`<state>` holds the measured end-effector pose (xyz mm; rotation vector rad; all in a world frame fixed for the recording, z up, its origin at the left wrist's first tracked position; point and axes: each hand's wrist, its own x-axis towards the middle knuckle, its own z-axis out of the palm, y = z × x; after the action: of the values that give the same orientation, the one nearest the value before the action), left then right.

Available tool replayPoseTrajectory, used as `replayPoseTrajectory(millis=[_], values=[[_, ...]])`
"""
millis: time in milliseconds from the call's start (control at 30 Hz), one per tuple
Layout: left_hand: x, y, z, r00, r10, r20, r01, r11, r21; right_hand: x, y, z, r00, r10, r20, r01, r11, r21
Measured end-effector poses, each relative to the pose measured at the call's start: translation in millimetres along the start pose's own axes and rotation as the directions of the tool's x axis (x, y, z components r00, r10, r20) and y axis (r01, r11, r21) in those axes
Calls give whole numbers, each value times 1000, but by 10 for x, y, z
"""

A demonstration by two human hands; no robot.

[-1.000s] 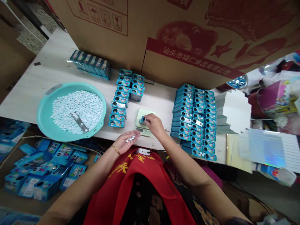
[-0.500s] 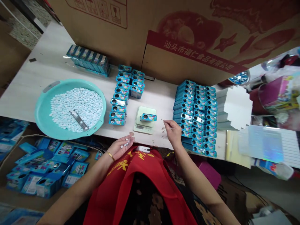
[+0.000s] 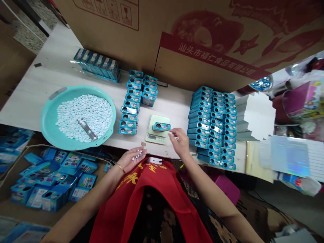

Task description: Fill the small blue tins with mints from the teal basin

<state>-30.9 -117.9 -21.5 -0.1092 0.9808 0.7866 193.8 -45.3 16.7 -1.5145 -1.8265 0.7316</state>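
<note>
My left hand (image 3: 133,159) is palm up near the table's front edge, fingers curled around several small white candies (image 3: 138,155). A blue tin (image 3: 162,126) lies on a pale green kitchen scale (image 3: 155,139); its end shows a dark round hole. Just right of that tin, my right hand (image 3: 179,141) has its fingers bent together at the scale's right edge. A small white candy shows between them, partly hidden. Left of the scale, a turquoise basin (image 3: 49,135) holds a heap of white candies (image 3: 73,111) with a clear scoop (image 3: 87,130) on top.
Blue tins stand in rows left (image 3: 130,109) and right (image 3: 211,135) of the scale. A wrapped pack of tins (image 3: 96,64) lies behind the basin. A large cardboard carton (image 3: 141,44) walls off the back. Below left, an open box holds blue cartons (image 3: 54,175). White card (image 3: 260,116) stands at right.
My right hand has moved left, from beside the right-hand rows to the tin on the scale. My left hand stays almost in place with the candies. The view has shifted slightly.
</note>
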Motion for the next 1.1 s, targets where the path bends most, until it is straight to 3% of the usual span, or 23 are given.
replayPoseTrajectory(millis=[67, 133, 200, 267, 400, 533, 733, 833, 967, 1100], values=[[13, -25, 83, 998, -3, 63, 2, 1000, 15, -113, -181, 118, 968, -135, 210, 131, 991, 32], [30, -57, 170, 989, 3, 148, -8, 999, 33, -237, -326, 244, 884, -241, 400, 249, 968, 33], [45, -88, 241, 977, -1, 215, -12, 998, 59, -325, -390, 335, 826, -258, 502, 305, 952, -12], [60, -106, 291, 973, -16, 231, -2, 997, 77, -346, -371, 365, 814, -224, 535, 296, 954, -51], [105, -59, 403, 979, 4, 203, -19, 997, 73, -206, -246, 280, 813, -200, 547, 269, 962, -48], [167, 83, 591, 964, 57, 259, -92, 988, 125, -4, -230, 166, 809, -229, 542, 321, 944, -80], [210, 215, 739, 953, 18, 302, -79, 978, 191, 132, -263, 133, 787, -213, 579, 351, 926, -136], [239, 224, 728, 962, 72, 264, -108, 986, 128, 193, -231, 145, 829, -184, 528, 292, 948, -127], [288, 256, 686, 970, 136, 204, -150, 987, 52, 345, -171, 168, 916, -164, 366, 226, 965, -134], [283, 281, 604, 977, 133, 166, -143, 988, 54, 473, -88, 193, 945, -142, 296, 196, 967, -161]])
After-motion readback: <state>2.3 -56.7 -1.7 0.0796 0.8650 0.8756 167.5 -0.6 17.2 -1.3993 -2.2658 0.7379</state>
